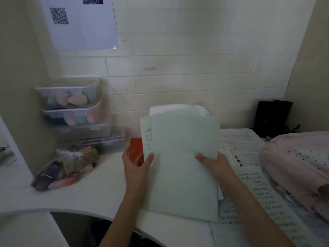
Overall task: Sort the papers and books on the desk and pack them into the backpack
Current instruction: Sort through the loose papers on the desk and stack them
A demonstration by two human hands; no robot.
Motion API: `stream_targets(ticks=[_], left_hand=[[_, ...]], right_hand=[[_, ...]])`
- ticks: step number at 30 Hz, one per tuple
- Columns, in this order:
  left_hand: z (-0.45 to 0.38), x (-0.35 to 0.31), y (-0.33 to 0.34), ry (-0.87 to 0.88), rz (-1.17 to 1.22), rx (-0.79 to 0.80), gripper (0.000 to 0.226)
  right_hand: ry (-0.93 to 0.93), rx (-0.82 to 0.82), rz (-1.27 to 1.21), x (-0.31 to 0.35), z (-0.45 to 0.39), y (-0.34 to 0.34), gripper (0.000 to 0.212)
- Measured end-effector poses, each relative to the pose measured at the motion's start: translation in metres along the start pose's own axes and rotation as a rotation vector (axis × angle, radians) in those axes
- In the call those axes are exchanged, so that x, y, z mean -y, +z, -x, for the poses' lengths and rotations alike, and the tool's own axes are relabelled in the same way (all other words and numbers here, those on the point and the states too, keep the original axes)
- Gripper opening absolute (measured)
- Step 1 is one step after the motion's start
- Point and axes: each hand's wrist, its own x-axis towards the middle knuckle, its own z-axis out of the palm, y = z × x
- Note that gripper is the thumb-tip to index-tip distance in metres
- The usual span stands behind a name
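Stacked clear plastic boxes (74, 107) are seen at the white bench's (85, 189) back left corner. A red card-like object (136, 150) lies behind the left hand (136, 166), whose grip is pinched on the left edge of a pale green sheaf of papers (181, 157). The right hand (213, 164) is pinched on its right edge. Printed sheets (249, 175) are spread along the right side, beside a pink dotted fabric backpack (295, 166) at the right edge.
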Motion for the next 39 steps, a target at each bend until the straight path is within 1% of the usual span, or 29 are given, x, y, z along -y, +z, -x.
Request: stream_targets(ticks=[1,2,4,5,8,9,12,13,14,15,17,18,19,21,22,25,27,30,31,33,35,36,37,38,39], left_hand=[[0.001,-0.002,0.001,-0.011,0.071,0.034,0.068],[0.002,-0.003,0.003,-0.013,0.105,0.08,0.056],[0.004,-0.01,0.008,0.036,0.065,0.157,0.028],[0.006,-0.016,0.012,0.072,0.045,0.181,0.022],[0.007,-0.035,0.018,0.163,0.025,0.23,0.019],[0.007,-0.041,0.018,0.184,0.004,0.238,0.017],[0.009,-0.044,0.01,0.213,-0.078,0.252,0.021],[0.012,-0.043,0.009,0.212,-0.084,0.265,0.023],[0.015,-0.043,0.008,0.214,-0.077,0.273,0.025],[0.018,-0.044,0.008,0.221,-0.065,0.273,0.026],[0.02,-0.05,0.01,0.256,-0.052,0.25,0.026],[0.019,-0.054,0.011,0.273,-0.053,0.235,0.025],[0.018,-0.059,0.013,0.288,-0.055,0.221,0.023],[0.015,-0.064,0.015,0.285,-0.053,0.21,0.019],[0.014,-0.063,0.014,0.262,-0.049,0.221,0.018],[0.015,-0.057,0.007,0.172,-0.025,0.304,0.025],[0.016,-0.054,0.002,0.13,-0.01,0.363,0.032],[0.014,-0.057,-0.002,0.043,0.036,0.427,0.032],[0.013,-0.056,-0.006,-0.001,0.078,0.453,0.031],[0.012,-0.049,-0.015,-0.111,0.133,0.509,0.027],[0.015,-0.038,-0.021,-0.166,0.052,0.516,0.023],[0.016,-0.032,-0.021,-0.168,0.002,0.475,0.021],[0.015,-0.027,-0.021,-0.165,-0.041,0.401,0.019],[0.012,-0.024,-0.023,-0.166,-0.078,0.32,0.02],[0.007,-0.024,-0.026,-0.175,-0.115,0.253,0.024]], right_hand=[[-0.023,-0.026,-0.045,0.006,0.001,-0.001,0.015],[-0.047,-0.028,-0.069,0.012,0.001,-0.003,0.012],[-0.107,-0.003,-0.082,0.021,0.003,-0.002,0.011],[-0.139,0.01,-0.064,0.024,0.004,-0.001,0.013],[-0.2,0.009,-0.037,0.034,0.003,-0.003,0.019],[-0.205,0.019,-0.066,0.036,0.002,-0.006,0.024],[-0.205,0.125,-0.153,0.034,0.0,-0.014,0.072],[-0.19,0.144,-0.155,0.033,0.002,-0.012,0.076],[-0.174,0.161,-0.147,0.031,0.004,-0.011,0.071],[-0.161,0.163,-0.13,0.03,0.004,-0.009,0.056],[-0.166,0.122,-0.104,0.036,0.007,-0.002,0.018],[-0.191,0.089,-0.095,0.04,0.007,-0.001,0.008],[-0.22,0.05,-0.1,0.043,0.007,-0.001,0.006],[-0.265,0.009,-0.096,0.048,0.007,-0.002,0.004],[-0.271,0.023,-0.082,0.049,0.008,-0.004,0.007],[-0.23,0.142,0.007,0.044,0.008,-0.013,0.042],[-0.189,0.2,0.033,0.044,0.007,-0.015,0.046],[-0.146,0.249,0.043,0.047,0.003,-0.009,0.062],[-0.124,0.282,0.048,0.045,0.002,-0.008,0.064],[-0.075,0.314,0.068,0.038,0.005,-0.007,0.061],[-0.054,0.281,0.137,0.025,0.007,-0.004,0.05],[-0.061,0.261,0.177,0.02,0.007,0.0,0.042],[-0.086,0.245,0.215,0.016,0.007,0.005,0.031],[-0.109,0.243,0.24,0.016,0.007,0.009,0.026],[-0.13,0.236,0.245,0.016,0.005,0.012,0.029]])
